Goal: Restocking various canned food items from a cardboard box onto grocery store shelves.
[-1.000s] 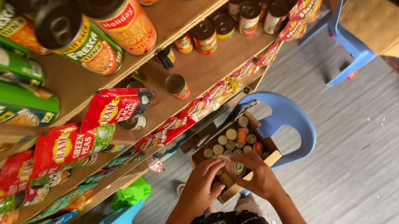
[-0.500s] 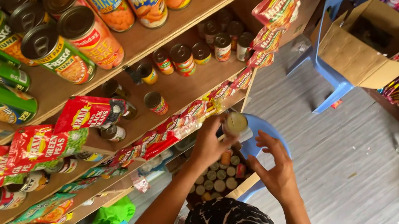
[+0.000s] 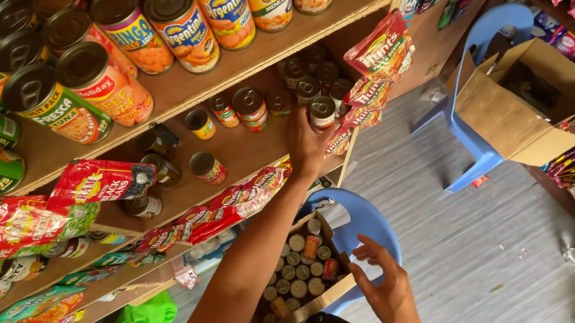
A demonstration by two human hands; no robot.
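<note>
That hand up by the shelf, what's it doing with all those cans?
The left hand is holding a small can up at the middle wooden shelf, next to other small cans standing there. The right hand hangs open over a cardboard box full of more small cans, which sits on a blue plastic chair. Bigger cans fill the shelf above, and snack packets hang along the shelf edges.
</note>
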